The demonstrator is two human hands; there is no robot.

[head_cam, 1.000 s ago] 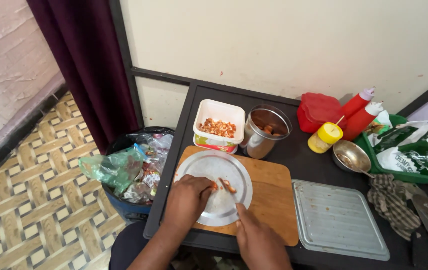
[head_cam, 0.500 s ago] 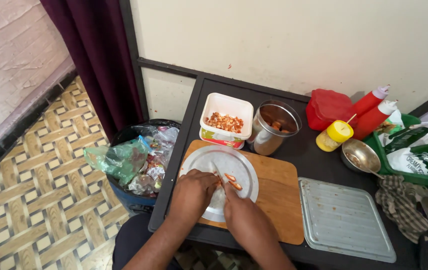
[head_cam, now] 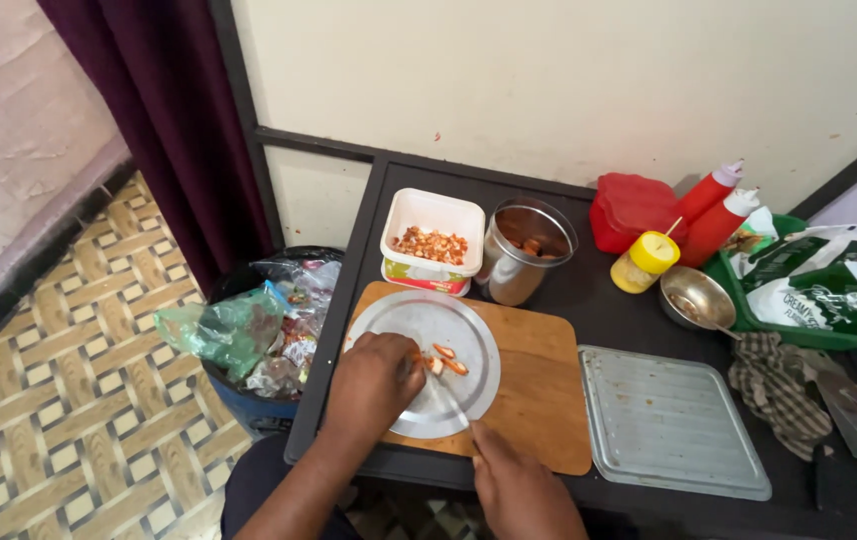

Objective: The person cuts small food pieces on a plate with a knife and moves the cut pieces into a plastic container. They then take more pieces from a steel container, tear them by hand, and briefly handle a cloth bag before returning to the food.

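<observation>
A dark desk (head_cam: 589, 300) fills the right and centre of the frame, with patterned floor tiles (head_cam: 59, 400) at lower left and a maroon curtain (head_cam: 169, 120) at upper left. Beside the desk, left of centre, stands a bin (head_cam: 259, 340) stuffed with plastic bags. On the desk a wooden cutting board (head_cam: 539, 390) lies at lower centre, and a flat metal tray (head_cam: 674, 420) sits just to its right. A round steel plate (head_cam: 429, 335) rests on the left part of the board.

The left hand (head_cam: 374, 385) lies on the plate with its grip closed down on small orange-red pieces (head_cam: 441, 360) near the plate's middle. The right hand (head_cam: 519, 490), at the bottom edge of the frame, has its grip clamped on a knife (head_cam: 449, 400) whose blade slants across the plate toward the pieces.

Above the board, a white tub (head_cam: 432, 240) holds more chopped bits, and a steel canister (head_cam: 524, 250) stands just to its right. Further right are a red box (head_cam: 634, 208), two red squeeze bottles (head_cam: 714, 210), a yellow-lidded jar (head_cam: 646, 262) and a small steel bowl (head_cam: 697, 298). A green packet (head_cam: 819, 285) and a checked cloth (head_cam: 779, 385) sit at the right edge.
</observation>
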